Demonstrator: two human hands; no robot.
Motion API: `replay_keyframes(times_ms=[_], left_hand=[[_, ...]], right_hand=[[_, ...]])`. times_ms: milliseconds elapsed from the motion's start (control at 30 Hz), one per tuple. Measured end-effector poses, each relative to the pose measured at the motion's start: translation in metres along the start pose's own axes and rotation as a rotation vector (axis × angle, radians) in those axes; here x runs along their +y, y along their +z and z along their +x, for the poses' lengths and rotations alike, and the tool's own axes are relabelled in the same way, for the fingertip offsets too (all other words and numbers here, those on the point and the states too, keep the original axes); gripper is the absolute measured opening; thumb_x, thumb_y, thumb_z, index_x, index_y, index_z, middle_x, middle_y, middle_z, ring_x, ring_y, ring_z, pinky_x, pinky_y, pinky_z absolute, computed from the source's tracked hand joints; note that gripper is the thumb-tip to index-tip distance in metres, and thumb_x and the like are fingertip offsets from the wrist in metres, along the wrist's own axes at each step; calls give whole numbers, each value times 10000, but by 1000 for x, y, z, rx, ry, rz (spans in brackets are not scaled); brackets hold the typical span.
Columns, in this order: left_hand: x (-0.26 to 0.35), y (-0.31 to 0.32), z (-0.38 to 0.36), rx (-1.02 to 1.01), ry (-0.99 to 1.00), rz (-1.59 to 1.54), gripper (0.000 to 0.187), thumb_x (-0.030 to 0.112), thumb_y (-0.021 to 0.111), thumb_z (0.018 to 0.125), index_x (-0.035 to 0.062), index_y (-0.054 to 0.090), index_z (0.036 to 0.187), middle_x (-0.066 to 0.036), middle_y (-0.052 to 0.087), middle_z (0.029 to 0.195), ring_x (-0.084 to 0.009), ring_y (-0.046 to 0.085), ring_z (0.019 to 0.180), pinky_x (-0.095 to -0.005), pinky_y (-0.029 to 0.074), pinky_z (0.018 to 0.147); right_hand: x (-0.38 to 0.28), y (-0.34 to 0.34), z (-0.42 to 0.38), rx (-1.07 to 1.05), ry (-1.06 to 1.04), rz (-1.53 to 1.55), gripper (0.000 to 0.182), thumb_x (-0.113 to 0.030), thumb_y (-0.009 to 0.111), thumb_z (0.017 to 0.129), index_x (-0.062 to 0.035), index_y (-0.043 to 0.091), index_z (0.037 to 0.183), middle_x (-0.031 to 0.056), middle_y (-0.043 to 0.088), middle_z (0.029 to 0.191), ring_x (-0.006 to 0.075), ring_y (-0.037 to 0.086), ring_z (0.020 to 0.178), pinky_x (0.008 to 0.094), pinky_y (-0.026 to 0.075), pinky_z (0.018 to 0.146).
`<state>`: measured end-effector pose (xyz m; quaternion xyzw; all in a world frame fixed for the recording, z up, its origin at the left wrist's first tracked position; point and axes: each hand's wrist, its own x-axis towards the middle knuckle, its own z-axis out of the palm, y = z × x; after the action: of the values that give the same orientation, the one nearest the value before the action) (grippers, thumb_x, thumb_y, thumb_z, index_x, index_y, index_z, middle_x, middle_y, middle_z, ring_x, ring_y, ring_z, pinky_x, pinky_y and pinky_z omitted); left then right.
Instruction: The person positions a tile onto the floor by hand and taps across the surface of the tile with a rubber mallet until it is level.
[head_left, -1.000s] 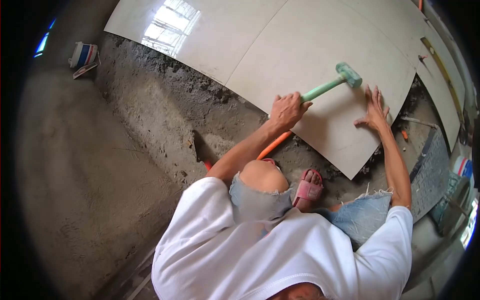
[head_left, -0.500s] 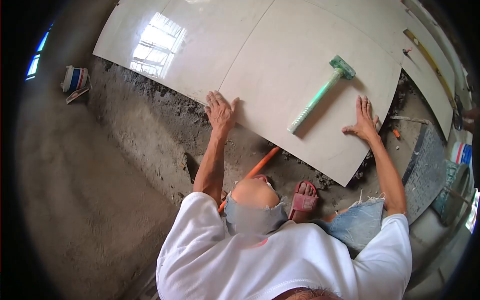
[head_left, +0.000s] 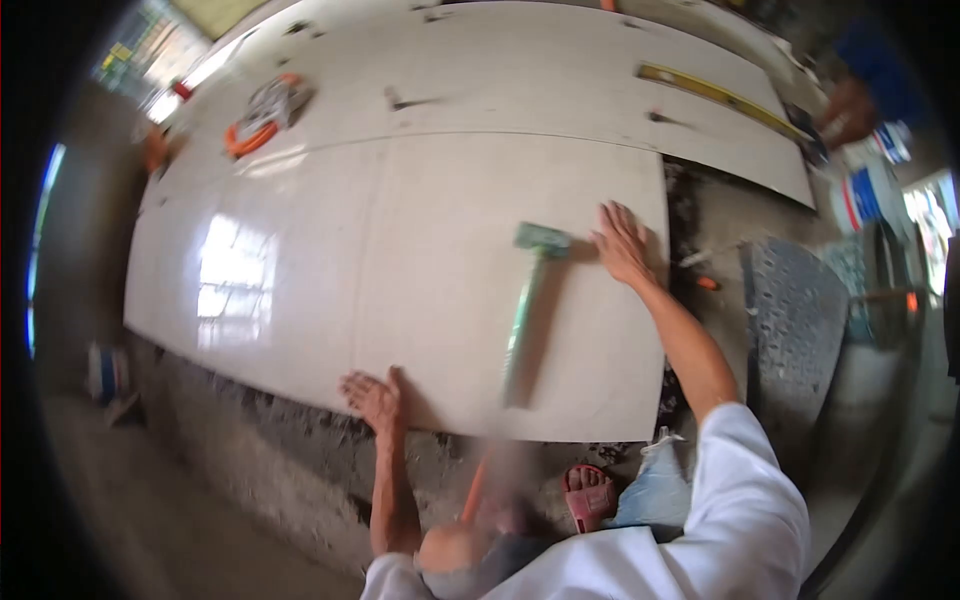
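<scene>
A large glossy cream floor tile (head_left: 450, 290) lies in front of me, its near and right edges over rough mortar. My left hand (head_left: 374, 400) rests open on its near edge, by the seam with the neighbouring tile (head_left: 290, 180). Spread flat near the tile's right edge is my right hand (head_left: 622, 243), just right of a mallet's head. That green mallet (head_left: 525, 310) lies on the tile with its handle towards me, touched by neither hand.
A yellow spirit level (head_left: 720, 95) and an orange-and-grey tool (head_left: 265, 112) lie on farther tiles. At right are a grey speckled board (head_left: 795, 310), a bucket (head_left: 868, 200) and another person's hand (head_left: 848, 110). A blurred white-and-blue bucket (head_left: 108, 372) stands left.
My view has turned and lifted, bringing more of the far floor into sight. My right hand has shifted farther along the tile's right side; my left hand stays near the seam.
</scene>
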<state>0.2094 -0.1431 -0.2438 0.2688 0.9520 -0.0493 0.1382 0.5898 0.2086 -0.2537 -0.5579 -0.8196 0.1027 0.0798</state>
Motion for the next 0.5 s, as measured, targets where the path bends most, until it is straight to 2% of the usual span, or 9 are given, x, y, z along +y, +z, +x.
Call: replay_keyframes(times_ms=[67, 167, 267, 300, 433, 500], left_hand=[[7, -2, 2, 36, -2, -26, 982, 680, 331, 941, -83, 72, 1503, -289, 23, 1578, -421, 9, 1474, -591, 110, 1151], [7, 13, 3, 121, -35, 35, 921, 692, 264, 947, 2, 93, 1533, -196, 48, 1608, -330, 16, 1494, -544, 98, 1169], [3, 14, 2, 150, 6, -33, 932, 702, 245, 942, 4, 69, 1534, -198, 45, 1607, -328, 17, 1494, -543, 88, 1173], [7, 9, -3, 154, 26, -102, 989, 741, 230, 916, -18, 64, 1528, -222, 36, 1601, -336, 9, 1494, -543, 75, 1172], [4, 16, 5, 162, -7, -15, 1000, 748, 226, 911, -24, 69, 1526, -227, 57, 1598, -351, 40, 1490, -532, 79, 1172], [9, 16, 6, 99, 25, -9, 998, 744, 235, 913, -27, 71, 1525, -225, 57, 1599, -360, 41, 1487, -531, 72, 1172]], right_hand=[[13, -4, 35, 67, 74, -4, 619, -447, 451, 983, -113, 310, 1485, 101, 289, 1552, 283, 232, 1444, 587, 204, 1110], [34, 0, 95, 194, 136, -50, 637, -491, 468, 962, -99, 360, 1452, 105, 326, 1529, 291, 269, 1423, 568, 247, 1101], [48, -4, 123, 240, 108, -121, 654, -521, 484, 943, -76, 400, 1414, 133, 377, 1490, 313, 316, 1394, 552, 270, 1092], [53, -1, 128, 254, 124, -140, 680, -547, 457, 945, -70, 393, 1425, 137, 378, 1495, 309, 313, 1401, 532, 255, 1107], [63, 1, 139, 233, 134, -81, 721, -583, 391, 954, -80, 353, 1470, 136, 346, 1528, 292, 276, 1434, 508, 229, 1134], [66, 3, 138, 237, 160, -238, 711, -583, 374, 967, -75, 370, 1464, 144, 332, 1537, 275, 262, 1443, 489, 228, 1148]])
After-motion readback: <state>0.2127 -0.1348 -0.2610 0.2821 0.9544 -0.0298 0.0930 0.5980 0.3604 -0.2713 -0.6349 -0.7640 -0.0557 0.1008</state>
